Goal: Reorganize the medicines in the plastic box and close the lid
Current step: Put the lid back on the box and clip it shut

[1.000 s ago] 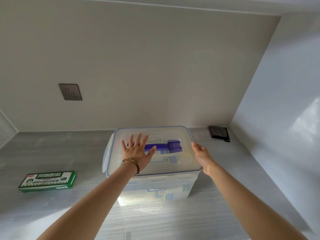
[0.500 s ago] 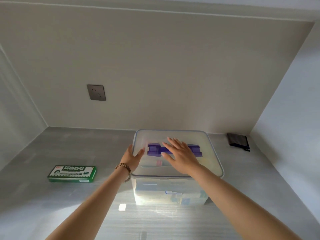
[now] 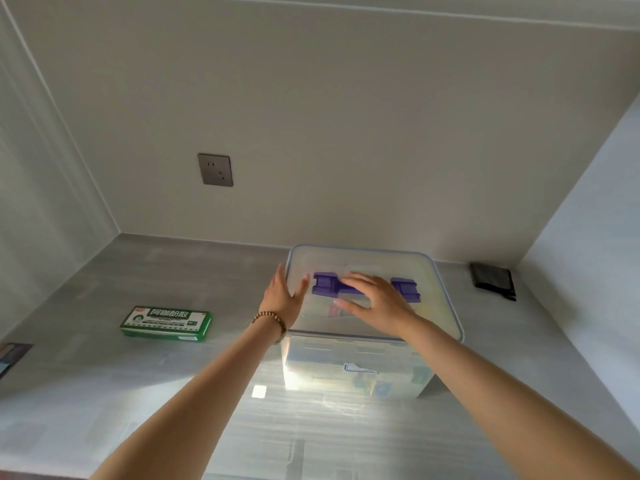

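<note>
A clear plastic box (image 3: 356, 372) stands on the grey counter with medicine packs dimly visible through its walls. Its translucent lid (image 3: 429, 306) with a blue rim lies on top, and a purple handle (image 3: 325, 284) runs across the lid. My right hand (image 3: 375, 297) lies flat on the middle of the lid, fingers spread over the handle. My left hand (image 3: 282, 297), with a bead bracelet at the wrist, rests against the lid's left edge, thumb on top. A green medicine box (image 3: 166, 323) lies on the counter to the left, outside the plastic box.
The grey counter (image 3: 138, 393) sits in an alcove with walls at the back, left and right. A grey wall socket (image 3: 215, 169) is on the back wall. A folded black item (image 3: 493, 280) lies in the back right corner. A dark object (image 3: 12, 355) shows at the left edge.
My right hand moved from the lid's right edge onto its middle over the handle. My left hand shifted from the lid's top to its left edge. The view swung left.
</note>
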